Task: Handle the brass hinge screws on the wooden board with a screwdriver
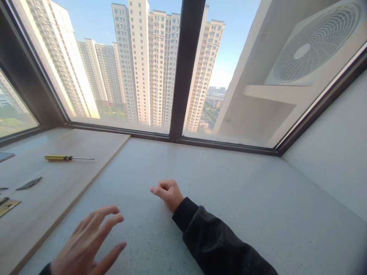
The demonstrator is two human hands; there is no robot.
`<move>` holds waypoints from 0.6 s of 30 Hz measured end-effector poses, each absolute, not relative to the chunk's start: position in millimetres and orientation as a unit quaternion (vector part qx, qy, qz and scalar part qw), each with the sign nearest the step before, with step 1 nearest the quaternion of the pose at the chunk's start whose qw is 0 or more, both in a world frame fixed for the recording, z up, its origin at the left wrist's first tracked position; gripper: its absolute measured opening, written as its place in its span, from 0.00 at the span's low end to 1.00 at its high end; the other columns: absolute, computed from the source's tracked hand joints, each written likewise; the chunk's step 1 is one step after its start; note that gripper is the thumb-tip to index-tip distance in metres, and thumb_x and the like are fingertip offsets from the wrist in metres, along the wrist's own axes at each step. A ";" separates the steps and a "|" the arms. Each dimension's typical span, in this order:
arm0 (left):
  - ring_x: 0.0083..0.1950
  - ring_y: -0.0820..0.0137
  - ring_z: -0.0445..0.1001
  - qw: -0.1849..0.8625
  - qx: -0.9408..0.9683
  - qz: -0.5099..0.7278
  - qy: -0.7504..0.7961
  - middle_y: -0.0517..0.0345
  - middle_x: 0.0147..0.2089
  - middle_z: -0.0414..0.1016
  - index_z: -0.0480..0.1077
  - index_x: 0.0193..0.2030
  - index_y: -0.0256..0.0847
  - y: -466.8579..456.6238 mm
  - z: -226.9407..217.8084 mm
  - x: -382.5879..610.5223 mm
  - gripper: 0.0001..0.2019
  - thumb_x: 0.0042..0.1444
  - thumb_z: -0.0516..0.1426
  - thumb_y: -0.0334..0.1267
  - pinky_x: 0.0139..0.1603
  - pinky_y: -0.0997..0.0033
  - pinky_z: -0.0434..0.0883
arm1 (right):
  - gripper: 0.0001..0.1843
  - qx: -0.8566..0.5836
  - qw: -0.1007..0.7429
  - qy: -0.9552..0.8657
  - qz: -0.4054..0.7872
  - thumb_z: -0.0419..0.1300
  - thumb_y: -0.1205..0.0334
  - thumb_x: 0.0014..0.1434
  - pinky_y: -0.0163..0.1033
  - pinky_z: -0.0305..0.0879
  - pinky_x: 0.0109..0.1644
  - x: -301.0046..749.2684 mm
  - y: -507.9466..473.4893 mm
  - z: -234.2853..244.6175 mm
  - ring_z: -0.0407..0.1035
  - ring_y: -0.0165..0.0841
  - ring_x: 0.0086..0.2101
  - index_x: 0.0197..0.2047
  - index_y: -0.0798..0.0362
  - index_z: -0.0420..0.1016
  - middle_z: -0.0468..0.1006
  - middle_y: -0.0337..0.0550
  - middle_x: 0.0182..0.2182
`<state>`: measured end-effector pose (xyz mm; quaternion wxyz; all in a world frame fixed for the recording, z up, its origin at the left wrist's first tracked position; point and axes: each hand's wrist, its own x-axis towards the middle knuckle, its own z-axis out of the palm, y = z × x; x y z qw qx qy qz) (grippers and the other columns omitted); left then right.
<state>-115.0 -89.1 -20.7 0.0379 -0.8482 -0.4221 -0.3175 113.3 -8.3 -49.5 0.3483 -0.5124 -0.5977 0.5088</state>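
My left hand [88,240] hovers low over the white speckled sill, its fingers apart and slightly bent, with nothing in it. Farther forward, my right hand [168,194] is closed in a loose fist, thumb pointing left. No object shows in that fist, and a dark sleeve [218,240] covers the arm behind it. On the pale board [94,143] to the left lies a screwdriver [69,157] with a yellow and black handle, its shaft pointing right. Nearer me on the board is a small bunch of thin metal pieces [29,183]. Neither hand touches these things.
A brass-coloured plate [8,206] and a flat dark-edged object [5,156] are cut off at the left edge. The board's edge [77,195] rises slightly above the sill [229,183]. Dark window frames [186,72] bound the back, and a white wall [338,141] stands right.
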 end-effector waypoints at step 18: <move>0.21 0.79 0.40 -0.211 -0.807 -0.363 -0.414 0.65 0.20 0.36 0.39 0.18 0.39 56.1 -45.2 41.6 0.22 0.57 0.47 0.43 0.22 0.75 0.43 | 0.14 -0.573 0.429 -0.643 0.271 0.58 0.57 0.72 0.38 0.71 0.40 258.1 -5.3 -78.5 0.67 0.36 0.37 0.48 0.62 0.68 0.66 0.44 0.40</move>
